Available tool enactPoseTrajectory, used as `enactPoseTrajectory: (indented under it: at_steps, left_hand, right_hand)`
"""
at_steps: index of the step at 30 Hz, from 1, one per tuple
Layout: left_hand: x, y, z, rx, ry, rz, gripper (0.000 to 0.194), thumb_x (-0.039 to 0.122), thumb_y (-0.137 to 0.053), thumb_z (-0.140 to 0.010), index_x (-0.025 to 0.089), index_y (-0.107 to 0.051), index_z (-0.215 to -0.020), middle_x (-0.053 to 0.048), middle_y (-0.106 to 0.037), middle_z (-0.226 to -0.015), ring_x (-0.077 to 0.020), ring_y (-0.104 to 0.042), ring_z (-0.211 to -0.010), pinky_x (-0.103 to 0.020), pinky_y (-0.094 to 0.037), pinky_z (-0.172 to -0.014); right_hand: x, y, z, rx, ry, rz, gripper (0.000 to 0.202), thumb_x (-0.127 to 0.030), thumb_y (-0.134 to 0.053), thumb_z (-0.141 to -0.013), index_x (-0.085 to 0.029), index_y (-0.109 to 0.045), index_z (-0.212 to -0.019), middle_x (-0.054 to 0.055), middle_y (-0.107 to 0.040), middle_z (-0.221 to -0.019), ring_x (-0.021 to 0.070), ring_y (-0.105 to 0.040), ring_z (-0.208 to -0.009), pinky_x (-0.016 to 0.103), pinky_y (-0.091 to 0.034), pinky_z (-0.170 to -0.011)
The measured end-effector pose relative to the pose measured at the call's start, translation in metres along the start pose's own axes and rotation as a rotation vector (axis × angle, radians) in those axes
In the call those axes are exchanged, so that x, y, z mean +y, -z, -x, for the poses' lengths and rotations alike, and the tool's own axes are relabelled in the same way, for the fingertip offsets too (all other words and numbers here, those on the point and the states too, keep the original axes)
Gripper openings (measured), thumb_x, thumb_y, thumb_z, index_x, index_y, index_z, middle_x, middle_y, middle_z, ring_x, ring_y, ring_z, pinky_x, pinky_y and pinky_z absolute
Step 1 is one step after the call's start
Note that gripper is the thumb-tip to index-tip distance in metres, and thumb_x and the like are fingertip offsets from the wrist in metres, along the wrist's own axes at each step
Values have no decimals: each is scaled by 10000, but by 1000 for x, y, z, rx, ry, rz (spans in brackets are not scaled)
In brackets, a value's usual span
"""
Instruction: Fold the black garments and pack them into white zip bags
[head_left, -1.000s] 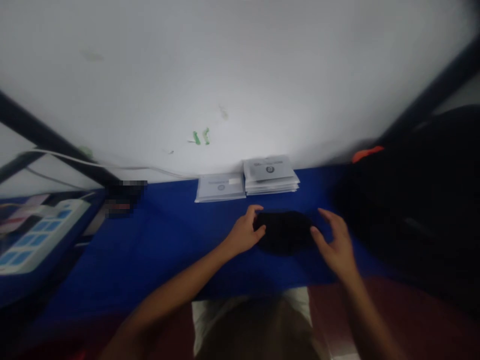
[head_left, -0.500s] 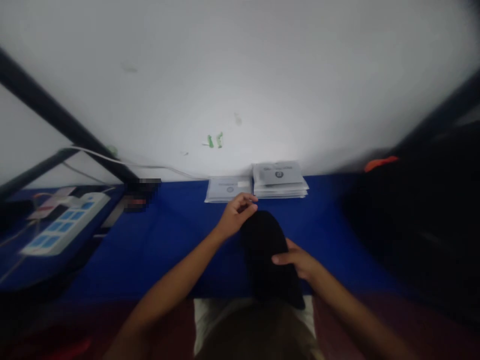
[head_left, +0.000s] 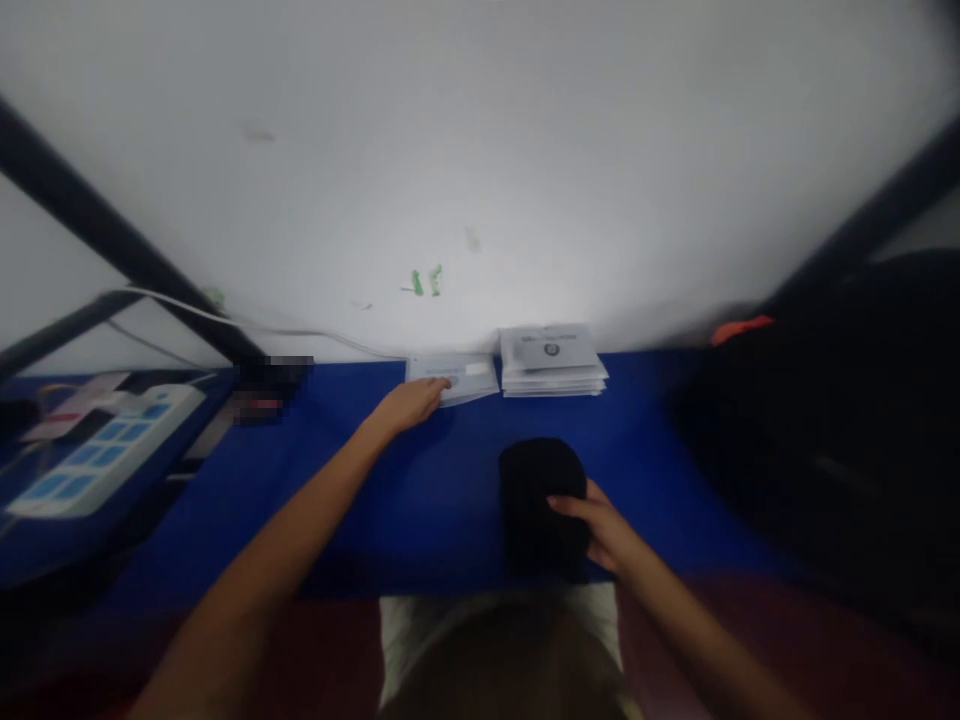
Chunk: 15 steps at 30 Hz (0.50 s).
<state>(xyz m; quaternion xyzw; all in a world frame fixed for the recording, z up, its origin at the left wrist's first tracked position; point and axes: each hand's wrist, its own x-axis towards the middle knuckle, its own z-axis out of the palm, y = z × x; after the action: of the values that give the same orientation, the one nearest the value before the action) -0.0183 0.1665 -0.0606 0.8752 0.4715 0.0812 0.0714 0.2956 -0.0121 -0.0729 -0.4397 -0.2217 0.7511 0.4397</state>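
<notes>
My left hand (head_left: pixel 411 404) reaches to the back of the blue table, its fingers closed on the near left edge of a flat white printed packet (head_left: pixel 474 372). Another packet edge shows just under that one. In my right hand (head_left: pixel 600 522) is a soft black cloth item (head_left: pixel 536 490) with a rounded top end, perhaps a cap. The thumb lies across its front while the other fingers are mostly hidden behind it. A taller stack of white printed packets (head_left: pixel 553 362) stands beside the left packets, touched by neither hand.
A white power strip (head_left: pixel 109 450) with blue sockets lies at the left, with cables around it. The blue tabletop (head_left: pixel 375 520) meets a white wall (head_left: pixel 480 150). A large black mass (head_left: pixel 847 430) fills the right side, with an orange piece (head_left: pixel 742 329) at its edge.
My left hand has left the top of the black cloth item and moved left and away to the flat packet. The black item now looks shorter and more upright in my right hand.
</notes>
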Motion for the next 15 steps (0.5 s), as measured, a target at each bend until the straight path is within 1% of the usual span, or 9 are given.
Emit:
enactPoseTrajectory:
  at_steps: [2, 3, 5, 7, 9, 10, 13, 15]
  left_hand:
    - [11, 2, 6, -8, -18, 10, 354, 213, -413, -911, 202, -535, -1243, -93, -618, -1088, -175, -613, -779, -277, -452, -721]
    - [18, 4, 10, -15, -41, 33, 339, 203, -417, -901, 201, -556, -1210, -82, -613, -1055, -165, -604, -758, -272, -450, -716]
    - [34, 7, 18, -43, -113, 107, 270, 174, -444, -865, 189, -620, -1070, -56, -610, -936, -158, -591, -752, -262, -444, -723]
    - [52, 7, 27, -90, -206, 184, 190, 145, -475, -822, 174, -648, -896, -40, -603, -826, -156, -584, -743, -251, -436, -711]
    - [68, 5, 33, -123, -313, 235, 142, 161, -495, -820, 166, -629, -770, -30, -590, -749, -144, -569, -690, -241, -425, -666]
    - [75, 2, 35, -122, -370, 243, 163, 191, -501, -837, 164, -609, -718, -26, -576, -712, -137, -555, -655, -240, -417, -640]
    - [86, -9, 36, -55, -488, 159, 312, 308, -489, -890, 170, -556, -618, -27, -529, -649, -134, -513, -588, -255, -397, -580]
    - [87, -16, 35, -13, -513, 54, 331, 343, -475, -898, 172, -562, -628, -41, -534, -681, -148, -513, -604, -266, -395, -564]
  right_hand:
    - [-1, 2, 1, 17, 43, 12, 520, -156, -822, -582, -214, -656, -1072, 21, -747, -882, 190, -701, -744, 287, -545, -699]
    - [-2, 2, 1, 28, 67, 17, 565, -156, -820, -578, -223, -646, -1111, 15, -747, -871, 177, -693, -707, 273, -538, -663]
    - [-6, 2, 1, 47, 107, 15, 657, -170, -822, -572, -245, -616, -1191, 9, -748, -872, 163, -681, -663, 260, -526, -623]
    - [-11, 2, 0, 57, 131, 1, 675, -196, -828, -564, -254, -613, -1201, 9, -750, -863, 168, -683, -663, 265, -528, -621]
    - [-18, 3, -2, 61, 144, -14, 595, -210, -825, -555, -251, -651, -1123, 2, -745, -802, 180, -689, -670, 278, -539, -639]
    - [-20, 3, -3, 60, 142, -18, 534, -214, -821, -551, -251, -671, -1062, -6, -737, -752, 183, -688, -655, 282, -543, -633]
    - [-23, 5, -9, 42, 113, -35, 379, -220, -808, -529, -253, -694, -889, -23, -708, -643, 190, -678, -600, 292, -548, -599]
    - [-20, 6, -14, 40, 111, -56, 341, -227, -807, -510, -253, -689, -829, -28, -702, -620, 191, -673, -581, 289, -546, -576]
